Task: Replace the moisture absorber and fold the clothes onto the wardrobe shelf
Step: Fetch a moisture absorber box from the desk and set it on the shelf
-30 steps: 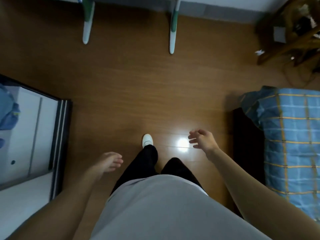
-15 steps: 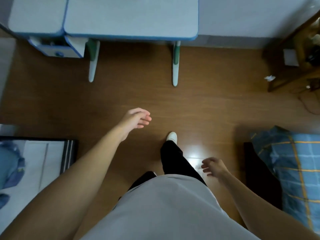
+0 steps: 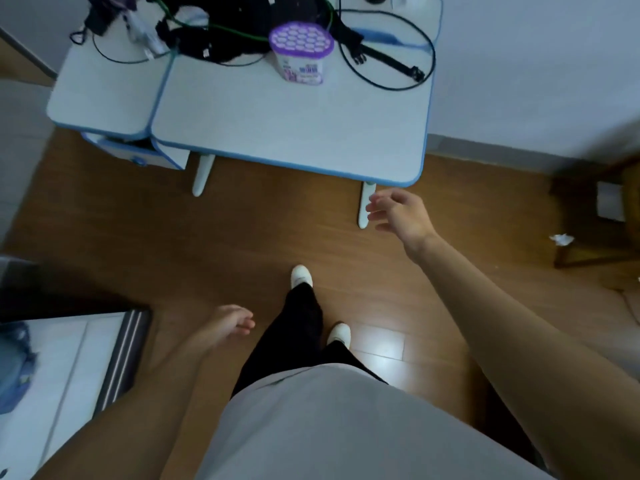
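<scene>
A moisture absorber tub with a purple honeycomb lid stands upright on the far part of a pale desk with blue edging. My right hand hangs in the air just below the desk's near right corner, fingers loosely spread, holding nothing. My left hand is low beside my left leg, fingers relaxed and empty. No folded clothes are in view.
Black cables, straps and dark bundled items lie on the desk behind the tub. A mirror or glossy panel leans at lower left. A wooden chair and crumpled paper sit at right. Brown wooden floor lies between.
The view has tilted up and forward, bringing the desktop and the absorber tub into sight. My right hand swung forward toward the desk; my left hand dropped back beside my leg.
</scene>
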`<state>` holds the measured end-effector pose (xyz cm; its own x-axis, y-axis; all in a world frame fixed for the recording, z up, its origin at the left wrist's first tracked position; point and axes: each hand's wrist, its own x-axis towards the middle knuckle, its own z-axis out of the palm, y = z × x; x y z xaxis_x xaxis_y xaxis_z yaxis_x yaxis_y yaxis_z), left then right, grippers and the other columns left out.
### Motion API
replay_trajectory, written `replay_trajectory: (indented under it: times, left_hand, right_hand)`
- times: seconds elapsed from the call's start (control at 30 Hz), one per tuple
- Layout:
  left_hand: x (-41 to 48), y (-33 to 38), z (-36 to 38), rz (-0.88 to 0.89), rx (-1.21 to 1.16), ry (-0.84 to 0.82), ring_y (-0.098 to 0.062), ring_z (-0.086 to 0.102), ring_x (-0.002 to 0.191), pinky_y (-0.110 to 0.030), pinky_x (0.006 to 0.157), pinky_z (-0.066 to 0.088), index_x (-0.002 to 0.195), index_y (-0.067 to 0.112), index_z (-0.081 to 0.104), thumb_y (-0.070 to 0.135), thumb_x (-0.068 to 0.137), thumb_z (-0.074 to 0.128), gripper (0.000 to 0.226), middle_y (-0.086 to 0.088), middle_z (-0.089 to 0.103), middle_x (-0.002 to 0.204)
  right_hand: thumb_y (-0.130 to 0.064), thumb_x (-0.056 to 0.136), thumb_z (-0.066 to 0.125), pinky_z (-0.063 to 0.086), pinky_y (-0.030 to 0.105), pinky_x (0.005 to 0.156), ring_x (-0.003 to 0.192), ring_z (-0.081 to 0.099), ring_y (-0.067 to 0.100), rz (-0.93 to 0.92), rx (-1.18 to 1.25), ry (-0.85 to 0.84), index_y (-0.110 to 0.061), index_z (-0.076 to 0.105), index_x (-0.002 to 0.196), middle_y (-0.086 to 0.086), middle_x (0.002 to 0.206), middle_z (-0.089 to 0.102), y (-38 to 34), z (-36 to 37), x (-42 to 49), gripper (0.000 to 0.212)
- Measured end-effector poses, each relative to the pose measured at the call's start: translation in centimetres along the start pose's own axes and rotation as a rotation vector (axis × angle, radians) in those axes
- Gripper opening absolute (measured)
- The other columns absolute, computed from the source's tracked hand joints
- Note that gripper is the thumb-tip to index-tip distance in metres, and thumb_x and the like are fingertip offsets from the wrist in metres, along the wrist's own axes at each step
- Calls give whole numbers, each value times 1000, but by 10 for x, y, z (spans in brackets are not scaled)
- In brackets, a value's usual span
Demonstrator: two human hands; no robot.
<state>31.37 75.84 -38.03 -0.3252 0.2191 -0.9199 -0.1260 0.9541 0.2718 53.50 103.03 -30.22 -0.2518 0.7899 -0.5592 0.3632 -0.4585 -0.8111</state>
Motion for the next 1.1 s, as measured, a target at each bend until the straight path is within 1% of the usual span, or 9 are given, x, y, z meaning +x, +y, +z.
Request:
replay_trajectory:
  times: [0.13,0.27,0.33,0.43,0.53,0.63,0.73,0.93,1.1]
  left_hand:
    - [13,68,-16,47,-74,-13,-15,60,72,-25,64,44,113,5,64,13,101,52,18,-7,69,92]
    - [52,189,-44,339,-113,101,-15,62,79,-26,69,47,116,5,63,13,99,54,20,-13,70,110]
    - [73,258,-59,514,-115,191,-16,61,91,-33,83,52,120,6,61,8,95,58,25,-10,67,119]
    - [101,357,-85,785,4,327,-16,52,113,-35,101,45,134,7,50,9,88,65,48,-10,52,136]
    - [127,441,-99,960,250,429,-31,38,134,-37,109,35,144,6,38,20,77,75,78,-17,37,147]
    - [149,496,-95,990,516,447,-34,27,142,-45,112,33,149,11,28,32,69,82,99,-13,26,156]
    - [169,528,-93,964,760,450,-35,27,140,-50,110,33,149,13,27,34,65,87,106,-13,28,153]
    - [177,538,-81,857,788,468,-38,42,126,-51,95,45,141,13,33,29,60,91,101,-16,38,140]
    - [154,487,-55,738,693,418,-34,56,113,-43,78,49,142,18,25,32,62,88,103,-12,46,132]
  right_hand:
    - [-8,94,51,50,27,63,74,64,19,-14,-36,-59,-14,67,92,8,89,70,-42,18,59,17]
    - [-4,94,49,48,25,57,69,64,17,52,-135,-57,-14,66,89,10,88,70,-51,28,110,20]
    - [-2,93,49,46,25,55,66,63,16,120,-203,-38,-15,65,87,11,86,70,-44,28,126,22]
    - [-2,93,47,44,26,56,66,62,16,223,-295,-10,-13,65,88,11,86,69,-32,21,141,22]
    - [-2,92,45,43,25,56,67,61,17,323,-364,18,-11,66,88,10,85,69,-24,11,147,24]
    - [-3,93,48,42,27,58,67,59,18,411,-406,26,-8,67,91,11,84,70,-15,0,146,20]
    - [-4,93,49,44,29,64,68,60,18,428,-432,29,-14,67,85,10,84,71,-22,-7,154,21]
    - [-5,93,51,48,26,68,75,66,13,289,-341,-11,-16,67,92,5,90,73,-70,-3,197,20]
    - [-12,95,52,51,26,68,77,66,11,171,-142,-67,-18,68,93,1,89,73,-121,12,246,18]
